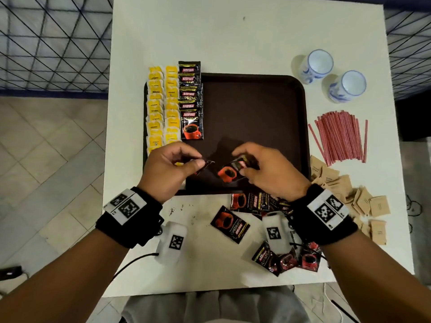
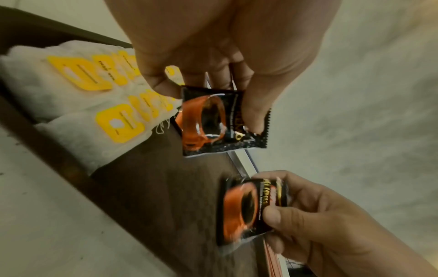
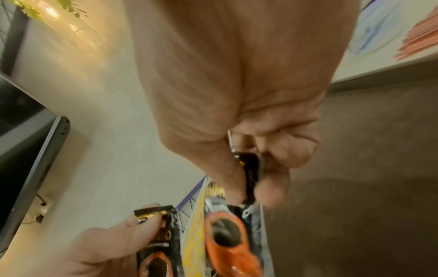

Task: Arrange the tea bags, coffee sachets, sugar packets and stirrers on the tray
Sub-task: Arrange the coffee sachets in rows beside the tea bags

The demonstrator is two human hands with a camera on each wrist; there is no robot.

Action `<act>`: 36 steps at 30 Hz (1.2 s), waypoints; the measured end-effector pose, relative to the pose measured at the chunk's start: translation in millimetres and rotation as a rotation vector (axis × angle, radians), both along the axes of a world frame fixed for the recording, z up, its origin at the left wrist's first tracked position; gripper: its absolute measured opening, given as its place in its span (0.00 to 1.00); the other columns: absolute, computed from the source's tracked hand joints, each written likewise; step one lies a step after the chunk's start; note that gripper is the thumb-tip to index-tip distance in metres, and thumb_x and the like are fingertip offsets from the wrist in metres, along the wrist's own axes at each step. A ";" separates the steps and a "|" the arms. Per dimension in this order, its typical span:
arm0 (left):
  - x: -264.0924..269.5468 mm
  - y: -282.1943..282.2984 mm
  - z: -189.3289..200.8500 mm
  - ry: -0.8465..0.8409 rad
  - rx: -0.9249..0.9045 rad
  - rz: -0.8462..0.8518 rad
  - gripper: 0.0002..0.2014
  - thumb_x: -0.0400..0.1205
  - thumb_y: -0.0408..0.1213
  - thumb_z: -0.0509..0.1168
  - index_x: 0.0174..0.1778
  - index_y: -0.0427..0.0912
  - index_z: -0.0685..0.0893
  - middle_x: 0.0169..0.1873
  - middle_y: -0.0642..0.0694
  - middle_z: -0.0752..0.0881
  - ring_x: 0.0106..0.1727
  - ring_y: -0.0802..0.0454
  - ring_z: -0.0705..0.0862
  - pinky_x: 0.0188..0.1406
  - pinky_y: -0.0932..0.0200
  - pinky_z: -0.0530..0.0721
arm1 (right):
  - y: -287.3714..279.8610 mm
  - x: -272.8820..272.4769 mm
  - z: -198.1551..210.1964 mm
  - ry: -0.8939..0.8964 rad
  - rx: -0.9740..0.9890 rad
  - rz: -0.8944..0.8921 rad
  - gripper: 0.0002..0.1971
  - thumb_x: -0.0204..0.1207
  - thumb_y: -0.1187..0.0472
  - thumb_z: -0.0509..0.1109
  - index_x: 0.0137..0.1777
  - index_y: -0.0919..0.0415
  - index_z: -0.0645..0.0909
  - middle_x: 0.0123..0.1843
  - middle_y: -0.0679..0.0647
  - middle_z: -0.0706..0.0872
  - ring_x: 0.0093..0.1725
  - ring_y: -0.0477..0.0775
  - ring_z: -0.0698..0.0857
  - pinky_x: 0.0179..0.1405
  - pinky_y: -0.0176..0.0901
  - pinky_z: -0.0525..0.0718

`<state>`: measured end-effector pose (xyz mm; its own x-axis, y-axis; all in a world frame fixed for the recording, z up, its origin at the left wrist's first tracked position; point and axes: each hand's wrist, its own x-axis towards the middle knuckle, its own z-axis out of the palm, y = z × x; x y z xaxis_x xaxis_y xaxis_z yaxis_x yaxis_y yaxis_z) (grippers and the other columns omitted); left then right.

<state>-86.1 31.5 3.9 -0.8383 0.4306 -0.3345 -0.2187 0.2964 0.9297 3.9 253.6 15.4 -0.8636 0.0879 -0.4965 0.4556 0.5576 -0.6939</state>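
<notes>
Left hand [image 1: 166, 170]: pinches one coffee sachet [image 2: 220, 120] above tray [image 1: 254, 101], near edge. Right hand [image 1: 268, 170]: pinches second sachet [image 1: 229, 172] alongside. Tea bags [image 1: 162, 106], sachet column [image 1: 190, 101]: tray's left side. Stirrers [image 1: 339, 136], sugar packets [image 1: 349, 194]: table, right.

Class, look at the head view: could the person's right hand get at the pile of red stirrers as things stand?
Probably, but not at once. The stirrers lie uncovered on the table, right of the tray, nothing between. But the right hand is pinching a coffee sachet and would need freeing first.
</notes>
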 end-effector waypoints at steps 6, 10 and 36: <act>-25.2 4.6 -7.8 0.029 -0.080 -0.005 0.09 0.78 0.29 0.73 0.46 0.50 0.91 0.45 0.53 0.91 0.49 0.54 0.89 0.51 0.42 0.89 | -4.6 -19.3 -8.0 0.074 -0.017 -0.180 0.11 0.70 0.64 0.82 0.39 0.49 0.84 0.35 0.46 0.88 0.31 0.41 0.82 0.35 0.38 0.82; -42.0 8.1 -5.9 0.130 -0.113 -0.025 0.09 0.76 0.29 0.74 0.44 0.50 0.92 0.43 0.52 0.90 0.47 0.58 0.87 0.54 0.58 0.85 | -9.0 -29.4 -9.3 0.023 -0.147 -0.219 0.05 0.71 0.66 0.82 0.41 0.56 0.89 0.36 0.54 0.90 0.30 0.47 0.82 0.33 0.35 0.78; -123.1 32.9 -27.9 0.268 -0.461 -0.441 0.08 0.76 0.31 0.74 0.47 0.47 0.93 0.43 0.49 0.92 0.46 0.56 0.89 0.52 0.63 0.83 | -24.1 -88.6 -58.4 -0.031 -0.157 -0.262 0.09 0.76 0.68 0.77 0.42 0.52 0.83 0.29 0.52 0.88 0.29 0.47 0.84 0.30 0.40 0.81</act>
